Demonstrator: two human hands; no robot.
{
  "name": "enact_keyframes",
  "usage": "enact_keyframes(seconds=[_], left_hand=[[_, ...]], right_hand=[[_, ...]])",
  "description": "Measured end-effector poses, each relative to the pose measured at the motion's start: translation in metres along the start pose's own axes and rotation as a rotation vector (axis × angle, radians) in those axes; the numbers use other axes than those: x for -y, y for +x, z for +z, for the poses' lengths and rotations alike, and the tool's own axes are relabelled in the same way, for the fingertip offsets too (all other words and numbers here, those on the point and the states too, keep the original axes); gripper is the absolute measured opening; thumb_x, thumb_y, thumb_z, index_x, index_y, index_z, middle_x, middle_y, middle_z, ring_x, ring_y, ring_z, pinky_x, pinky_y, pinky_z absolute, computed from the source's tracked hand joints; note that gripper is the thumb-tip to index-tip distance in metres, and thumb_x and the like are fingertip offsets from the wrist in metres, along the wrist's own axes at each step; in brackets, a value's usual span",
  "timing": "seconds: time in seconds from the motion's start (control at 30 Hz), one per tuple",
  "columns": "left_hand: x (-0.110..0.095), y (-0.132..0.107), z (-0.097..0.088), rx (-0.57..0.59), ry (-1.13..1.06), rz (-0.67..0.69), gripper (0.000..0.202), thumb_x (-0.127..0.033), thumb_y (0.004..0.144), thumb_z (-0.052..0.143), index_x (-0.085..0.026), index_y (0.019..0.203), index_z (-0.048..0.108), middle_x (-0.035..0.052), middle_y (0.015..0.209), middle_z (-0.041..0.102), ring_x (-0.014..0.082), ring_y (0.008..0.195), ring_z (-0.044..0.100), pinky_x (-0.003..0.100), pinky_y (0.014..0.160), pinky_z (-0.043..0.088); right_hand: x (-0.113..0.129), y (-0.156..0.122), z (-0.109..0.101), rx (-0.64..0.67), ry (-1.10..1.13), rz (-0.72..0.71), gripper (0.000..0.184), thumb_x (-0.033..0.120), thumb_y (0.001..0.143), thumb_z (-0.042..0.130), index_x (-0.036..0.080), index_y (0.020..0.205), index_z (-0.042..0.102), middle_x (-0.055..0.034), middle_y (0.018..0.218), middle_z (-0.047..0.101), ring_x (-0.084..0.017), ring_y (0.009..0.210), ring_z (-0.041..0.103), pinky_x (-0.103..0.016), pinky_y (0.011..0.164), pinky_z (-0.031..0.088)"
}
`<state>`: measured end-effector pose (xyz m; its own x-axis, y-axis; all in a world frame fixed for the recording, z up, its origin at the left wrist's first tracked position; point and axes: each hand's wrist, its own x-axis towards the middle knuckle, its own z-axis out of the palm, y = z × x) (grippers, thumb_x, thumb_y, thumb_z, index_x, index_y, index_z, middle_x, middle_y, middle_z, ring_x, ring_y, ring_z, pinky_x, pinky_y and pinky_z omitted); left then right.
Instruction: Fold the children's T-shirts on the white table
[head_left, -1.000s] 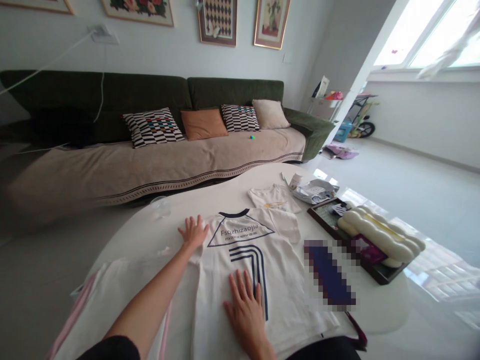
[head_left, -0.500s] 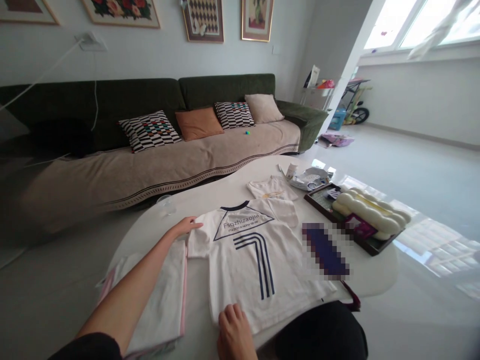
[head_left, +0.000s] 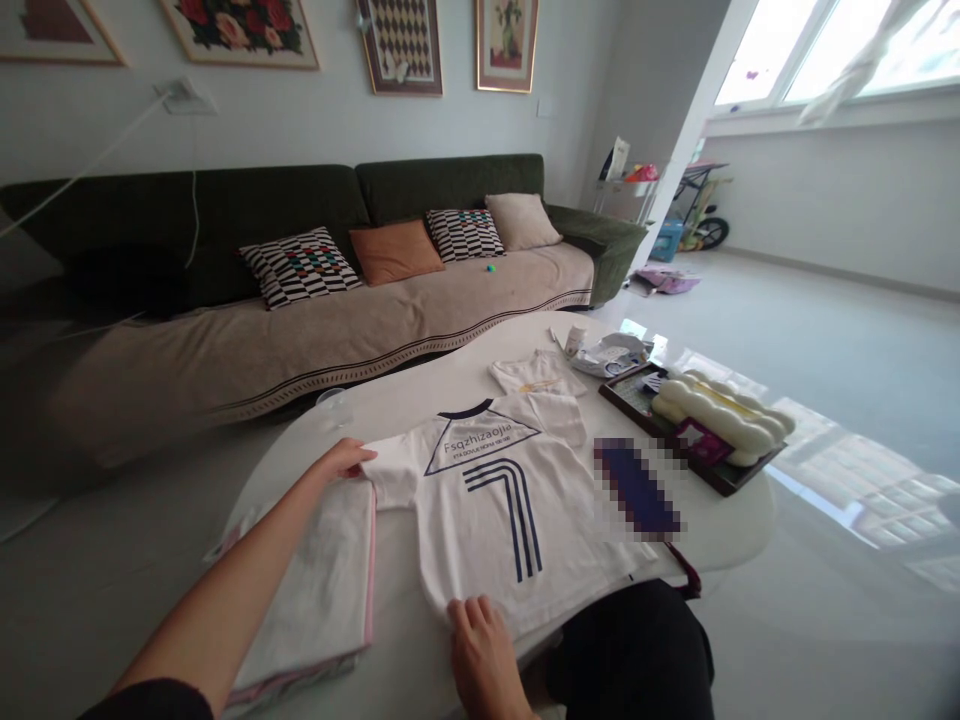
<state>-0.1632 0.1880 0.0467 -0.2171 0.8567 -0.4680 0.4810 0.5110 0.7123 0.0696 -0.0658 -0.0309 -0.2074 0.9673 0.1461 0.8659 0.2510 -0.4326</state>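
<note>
A white T-shirt (head_left: 480, 540) lies spread on the white table, its dark collar facing away from me and a dark striped number 7 on it. My left hand (head_left: 349, 460) is closed on the edge of the left sleeve and holds it stretched outward. At the near left corner of the hem, my right hand (head_left: 484, 645) has its fingers curled over the fabric. Under my left forearm is a folded whitish cloth with pink edging (head_left: 322, 590). Beyond the collar lies a folded white garment (head_left: 536, 373) with a yellowish print.
On the table's right side stands a dark tray (head_left: 622, 395) holding a cream, puffy-looking object (head_left: 720, 415). A pixelated dark blue item (head_left: 637, 490) lies beside the shirt. Behind are a plastic package (head_left: 611, 353) and a small white bottle (head_left: 576, 340). A clear cup (head_left: 332, 405) is far left.
My left hand has moved left, drawing the sleeve out straighter and flatter. My right hand has shifted slightly right along the hem. The view has turned a little.
</note>
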Motion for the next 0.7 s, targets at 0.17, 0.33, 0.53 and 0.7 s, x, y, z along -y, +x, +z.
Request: enact_keyframes(seconds=[0.17,0.33,0.53,0.7], left_hand=[[-0.014,-0.007,-0.005,0.012,0.001,-0.026,0.024,-0.028,0.055,0.071,-0.015,0.062,0.052,-0.0043,0.043,0.051,0.0121,0.040,0.051,0.022,0.042,0.041],[-0.067,0.006,0.025,0.050,-0.032,0.033,0.022,-0.032,0.065,0.066,-0.015,0.065,0.053,-0.0040,0.046,0.054,0.0079,0.038,0.048,0.019,0.045,0.040],[-0.112,0.024,0.124,0.109,-0.054,0.071,0.025,-0.034,0.083,0.051,-0.012,0.096,0.055,0.0033,0.084,0.061,0.0106,0.065,0.057,0.027,0.060,0.048],[-0.108,0.023,0.183,0.112,-0.081,0.183,0.027,-0.035,0.086,0.047,-0.012,0.098,0.055,0.0048,0.089,0.061,0.0126,0.073,0.060,0.029,0.067,0.050]], right_hand=[[0.006,-0.001,0.003,-0.034,0.119,0.099,0.027,-0.002,0.059,0.042,0.019,0.073,0.050,-0.0042,0.075,0.058,-0.019,0.071,0.055,-0.026,0.060,0.041],[-0.023,0.003,-0.020,-0.105,0.490,0.212,0.016,0.011,0.074,0.035,0.019,0.084,0.044,-0.0018,0.071,0.058,-0.014,0.066,0.057,-0.022,0.061,0.041],[-0.068,-0.009,-0.010,-0.202,0.552,0.435,0.028,0.026,0.075,0.036,0.018,0.099,0.047,0.0005,0.064,0.057,-0.014,0.050,0.055,-0.023,0.052,0.039],[-0.081,-0.016,0.013,-0.207,0.535,0.440,0.027,0.040,0.078,0.035,0.018,0.089,0.048,0.0005,0.057,0.056,-0.014,0.042,0.051,-0.023,0.045,0.035]])
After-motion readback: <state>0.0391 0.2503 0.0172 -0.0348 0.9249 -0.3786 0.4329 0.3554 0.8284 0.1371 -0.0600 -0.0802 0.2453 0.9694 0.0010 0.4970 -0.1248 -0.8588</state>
